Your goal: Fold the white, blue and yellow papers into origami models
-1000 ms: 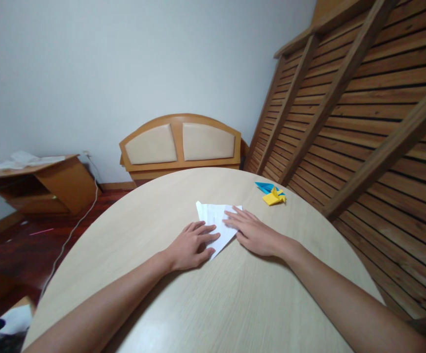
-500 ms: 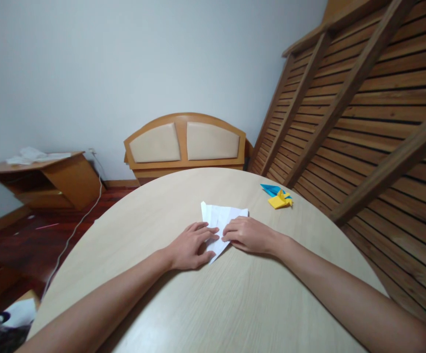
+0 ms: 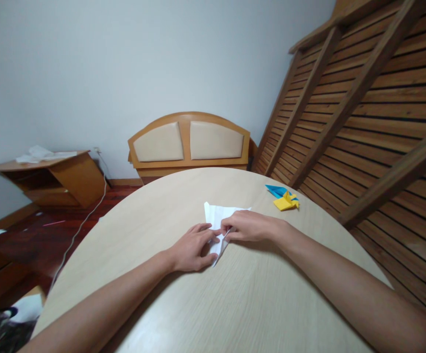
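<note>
A folded sheet of white paper [image 3: 216,214] lies on the pale wooden table [image 3: 183,309], narrowing to a point toward me. Over its left side rests my left hand [image 3: 194,247], fingers spread and touching the sheet. My right hand [image 3: 248,226] pinches the paper's right edge between thumb and fingers, with that edge slightly raised. The back of this hand hides the sheet's right part.
At the table's far right sit a yellow folded-paper figure [image 3: 284,202] and a blue folded-paper piece [image 3: 276,190], partly overlapping. Beyond the table are a headboard [image 3: 186,142] and a leaning slatted wooden frame [image 3: 349,137]. A low cabinet [image 3: 80,179] stands left.
My right hand has gone from lying on the paper to pinching its right edge and lifting it a little. The left hand stays in place, and the view has turned slightly left.
</note>
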A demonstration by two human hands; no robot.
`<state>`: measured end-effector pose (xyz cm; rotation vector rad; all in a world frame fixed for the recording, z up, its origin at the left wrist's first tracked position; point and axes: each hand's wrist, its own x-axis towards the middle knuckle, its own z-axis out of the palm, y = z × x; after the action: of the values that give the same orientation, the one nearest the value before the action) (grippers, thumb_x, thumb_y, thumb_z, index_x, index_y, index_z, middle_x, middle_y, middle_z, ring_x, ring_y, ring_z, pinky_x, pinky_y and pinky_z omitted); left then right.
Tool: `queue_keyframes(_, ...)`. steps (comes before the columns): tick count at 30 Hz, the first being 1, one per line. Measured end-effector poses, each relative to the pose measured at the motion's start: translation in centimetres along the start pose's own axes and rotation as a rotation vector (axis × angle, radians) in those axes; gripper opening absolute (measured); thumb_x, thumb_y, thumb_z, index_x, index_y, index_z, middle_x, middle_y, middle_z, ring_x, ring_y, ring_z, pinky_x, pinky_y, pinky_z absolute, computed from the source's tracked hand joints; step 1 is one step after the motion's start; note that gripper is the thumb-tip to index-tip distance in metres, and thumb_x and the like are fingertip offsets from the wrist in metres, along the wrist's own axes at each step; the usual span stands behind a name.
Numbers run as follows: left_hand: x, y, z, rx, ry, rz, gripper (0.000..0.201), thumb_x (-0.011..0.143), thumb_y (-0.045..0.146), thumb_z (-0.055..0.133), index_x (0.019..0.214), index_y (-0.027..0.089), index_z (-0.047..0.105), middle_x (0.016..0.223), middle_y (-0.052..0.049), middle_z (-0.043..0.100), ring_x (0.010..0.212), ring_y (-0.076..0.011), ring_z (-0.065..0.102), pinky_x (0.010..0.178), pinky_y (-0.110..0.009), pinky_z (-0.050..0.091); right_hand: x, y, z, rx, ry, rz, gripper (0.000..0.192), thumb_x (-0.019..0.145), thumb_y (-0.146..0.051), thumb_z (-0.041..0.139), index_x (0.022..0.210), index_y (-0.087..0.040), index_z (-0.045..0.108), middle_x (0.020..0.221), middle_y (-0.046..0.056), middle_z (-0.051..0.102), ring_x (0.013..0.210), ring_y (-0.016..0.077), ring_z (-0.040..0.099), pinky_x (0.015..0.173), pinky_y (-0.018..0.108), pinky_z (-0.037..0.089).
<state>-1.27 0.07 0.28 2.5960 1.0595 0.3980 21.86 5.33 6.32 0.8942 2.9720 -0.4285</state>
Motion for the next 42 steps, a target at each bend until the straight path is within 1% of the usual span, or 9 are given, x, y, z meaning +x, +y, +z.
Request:
queue_keyframes(4, -0.1, 0.1, -0.2, -0.003, -0.012, 0.013, 0.042, 0.084, 0.033, 0.059, 0.125, 0.022, 0.055, 0.137, -0.005, 0.059, 0.137, -0.0346, 0.038, 0.113, -0.053, 0.033, 1.6, 0.7, -0.2, 0.038, -0.063, 0.039, 0.021, 0.081, -0.035, 0.068, 0.096, -0.021, 0.073, 0.091, 0.005, 0.073, 0.082, 0.0188, 0.062, 0.062, 0.024, 0.035)
queue_keyframes(9, -0.1, 0.0, -0.3, 0.003, -0.021, 0.022, 0.040, 0.083, 0.030, 0.058, 0.122, 0.020, 0.055, 0.140, -0.006, 0.056, 0.138, -0.0356, 0.036, 0.114, -0.053, 0.032, 3.6, 1.6, -0.1, 0.082, -0.140, 0.061, 0.024, 0.075, -0.038, 0.073, 0.091, -0.020, 0.076, 0.079, 0.002, 0.073, 0.068, 0.0149, 0.060, 0.056, 0.023, 0.033)
queue_keyframes(16, -0.2, -0.4, 0.1, 0.001, -0.004, 0.029, 0.037, 0.083, 0.032, 0.059, 0.118, 0.021, 0.057, 0.143, -0.006, 0.053, 0.138, -0.0359, 0.037, 0.115, -0.053, 0.031, 4.1, 1.8, -0.2, 0.050, -0.081, 0.084, 0.026, 0.069, -0.041, 0.077, 0.086, -0.022, 0.077, 0.076, 0.001, 0.073, 0.067, 0.0148, 0.059, 0.056, 0.023, 0.033)
queue_keyframes(21, 0.0, -0.4, 0.0, -0.006, 0.016, 0.026, 0.037, 0.082, 0.032, 0.061, 0.116, 0.020, 0.057, 0.143, -0.011, 0.051, 0.136, -0.0345, 0.040, 0.113, -0.052, 0.033, 4.2, 2.5, 0.0, 0.093, -0.086, 0.068, 0.027, 0.071, -0.037, 0.075, 0.093, -0.021, 0.078, 0.082, 0.002, 0.074, 0.071, 0.0157, 0.061, 0.059, 0.023, 0.036)
queue_keyframes(26, 0.0, -0.3, -0.1, -0.013, 0.053, 0.063, 0.033, 0.083, 0.033, 0.062, 0.112, 0.019, 0.058, 0.137, -0.012, 0.052, 0.127, -0.0297, 0.047, 0.110, -0.046, 0.037, 4.3, 2.9, 0.1, 0.119, -0.100, 0.027, 0.024, 0.077, -0.031, 0.071, 0.098, -0.020, 0.077, 0.088, 0.003, 0.075, 0.075, 0.0159, 0.063, 0.061, 0.022, 0.037)
queue_keyframes(30, 0.0, -0.4, -0.1, -0.006, 0.053, 0.067, 0.031, 0.083, 0.032, 0.062, 0.111, 0.020, 0.058, 0.136, -0.011, 0.053, 0.124, -0.0287, 0.050, 0.109, -0.045, 0.038, 4.4, 3.0, 0.5, 0.054, -0.064, 0.050, 0.021, 0.077, -0.034, 0.072, 0.093, -0.022, 0.078, 0.085, 0.003, 0.075, 0.075, 0.0169, 0.063, 0.060, 0.023, 0.035)
queue_keyframes(34, -0.1, -0.3, -0.1, 0.005, 0.040, 0.067, 0.031, 0.084, 0.032, 0.061, 0.112, 0.020, 0.059, 0.139, -0.010, 0.054, 0.130, -0.0298, 0.046, 0.112, -0.047, 0.035, 4.6, 3.1, 0.6, 0.013, -0.025, 0.084, 0.025, 0.075, -0.041, 0.074, 0.091, -0.022, 0.078, 0.084, 0.004, 0.075, 0.074, 0.0184, 0.062, 0.060, 0.024, 0.035)
queue_keyframes(38, -0.2, -0.3, 0.0, 0.018, 0.030, 0.043, 0.033, 0.083, 0.033, 0.062, 0.113, 0.020, 0.059, 0.140, -0.009, 0.055, 0.135, -0.0313, 0.043, 0.114, -0.049, 0.034, 4.4, 3.2, 0.2, 0.070, -0.065, 0.047, 0.022, 0.078, -0.029, 0.068, 0.095, -0.020, 0.078, 0.086, 0.004, 0.075, 0.074, 0.0169, 0.062, 0.063, 0.023, 0.038)
queue_keyframes(42, -0.3, -0.2, -0.2, 0.017, 0.024, 0.038, 0.033, 0.084, 0.034, 0.062, 0.114, 0.020, 0.060, 0.140, -0.009, 0.056, 0.135, -0.0315, 0.043, 0.114, -0.049, 0.034, 4.1, 3.4, 0.1, 0.126, -0.071, 0.021, 0.027, 0.079, -0.021, 0.061, 0.100, -0.018, 0.077, 0.090, 0.004, 0.075, 0.076, 0.0168, 0.063, 0.067, 0.022, 0.041)
